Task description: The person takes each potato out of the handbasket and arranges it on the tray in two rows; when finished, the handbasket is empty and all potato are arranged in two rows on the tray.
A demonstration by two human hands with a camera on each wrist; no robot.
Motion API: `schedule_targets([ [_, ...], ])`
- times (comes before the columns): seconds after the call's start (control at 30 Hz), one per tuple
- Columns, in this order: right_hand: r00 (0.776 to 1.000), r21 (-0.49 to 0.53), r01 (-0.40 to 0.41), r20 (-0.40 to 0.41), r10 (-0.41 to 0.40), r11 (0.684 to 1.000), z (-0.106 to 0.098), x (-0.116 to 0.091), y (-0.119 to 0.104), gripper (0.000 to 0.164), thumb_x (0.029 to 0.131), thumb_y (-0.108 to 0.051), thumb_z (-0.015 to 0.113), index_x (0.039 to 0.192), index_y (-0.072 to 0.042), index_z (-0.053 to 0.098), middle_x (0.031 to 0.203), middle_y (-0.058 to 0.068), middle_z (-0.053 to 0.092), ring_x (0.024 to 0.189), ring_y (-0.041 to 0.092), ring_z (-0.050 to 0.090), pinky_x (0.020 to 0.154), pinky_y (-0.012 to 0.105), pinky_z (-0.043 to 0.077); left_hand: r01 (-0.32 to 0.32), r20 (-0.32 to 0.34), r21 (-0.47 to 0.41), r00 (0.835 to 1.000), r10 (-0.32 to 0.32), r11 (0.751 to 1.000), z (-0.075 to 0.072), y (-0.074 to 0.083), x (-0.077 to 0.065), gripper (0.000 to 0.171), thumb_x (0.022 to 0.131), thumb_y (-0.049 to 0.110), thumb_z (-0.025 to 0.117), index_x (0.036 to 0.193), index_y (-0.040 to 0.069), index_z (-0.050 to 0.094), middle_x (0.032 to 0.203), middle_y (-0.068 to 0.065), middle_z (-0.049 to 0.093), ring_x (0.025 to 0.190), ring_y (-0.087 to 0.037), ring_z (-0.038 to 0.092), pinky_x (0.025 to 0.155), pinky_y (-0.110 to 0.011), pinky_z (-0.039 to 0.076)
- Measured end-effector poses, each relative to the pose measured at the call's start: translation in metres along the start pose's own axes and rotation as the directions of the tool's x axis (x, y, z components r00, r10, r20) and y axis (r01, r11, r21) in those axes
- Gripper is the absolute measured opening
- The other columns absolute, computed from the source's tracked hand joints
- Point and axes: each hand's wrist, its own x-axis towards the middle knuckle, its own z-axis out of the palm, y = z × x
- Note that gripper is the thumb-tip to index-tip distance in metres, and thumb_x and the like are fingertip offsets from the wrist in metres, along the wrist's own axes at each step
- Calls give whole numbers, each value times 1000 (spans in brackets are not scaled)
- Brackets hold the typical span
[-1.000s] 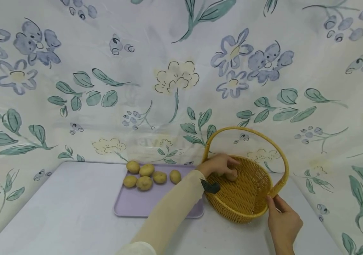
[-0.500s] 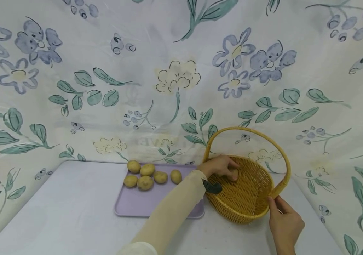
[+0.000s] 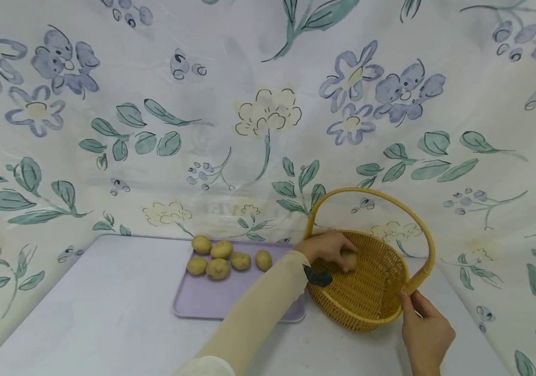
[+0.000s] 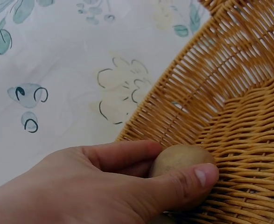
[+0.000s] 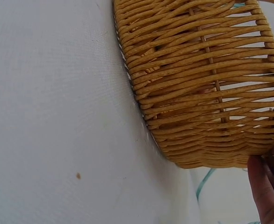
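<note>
A wicker basket (image 3: pixel 364 295) with a tall arched handle stands on the right of the table. Inside it, near its left wall, my left hand (image 3: pixel 326 247) holds a potato (image 4: pixel 183 157) between thumb and fingers, low against the woven bottom. A sliver of something pale shows beneath that hand in the left wrist view; its kind is unclear. My right hand (image 3: pixel 428 329) pinches the basket's rim at the foot of the handle. From the right wrist view, the basket's woven side (image 5: pixel 197 88) appears, with thumb and fingers at its edge.
Left of the basket lies a lilac tray (image 3: pixel 202 304) with several potatoes (image 3: pixel 218 268) toward its back. My left sleeve (image 3: pixel 258 308) crosses over the tray's right part. A floral cloth (image 3: pixel 268 156) hangs behind the white table (image 3: pixel 108 308).
The view has turned slightly, so everything sits a little farther right. My left fingers have shifted a little on the potato, which shows more now. The right hand keeps its hold on the rim.
</note>
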Motion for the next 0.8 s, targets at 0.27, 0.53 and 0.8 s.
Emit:
schedule_targets([
  [0.27, 1000, -3, 20, -5, -20, 1000, 0, 1, 4, 33, 97, -19, 72, 120, 4, 71, 114, 25, 72, 67, -38, 33, 55, -9, 33, 3, -44, -66, 999, -6, 998, 0, 1, 0, 56, 79, 37, 90, 131, 28, 72, 133, 10, 69, 120, -4, 63, 96, -11, 48],
  [0.53, 999, 9, 33, 14, -33, 999, 0, 2, 4, 35, 97, -20, 71, 121, 6, 70, 113, 27, 71, 63, -39, 33, 51, -6, 36, -8, -79, -146, 997, -4, 989, -4, 3, -5, 54, 78, 37, 90, 129, 26, 73, 130, 10, 71, 116, -2, 63, 93, -10, 48],
  [0.8, 1000, 10, 29, 9, -29, 1000, 1, 2, 3, 33, 96, -17, 72, 120, 5, 71, 113, 26, 72, 62, -38, 34, 52, -6, 36, -38, -110, -199, 994, 16, 979, -2, 3, -5, 54, 81, 41, 87, 130, 26, 72, 129, 10, 72, 114, -3, 65, 94, -12, 49],
])
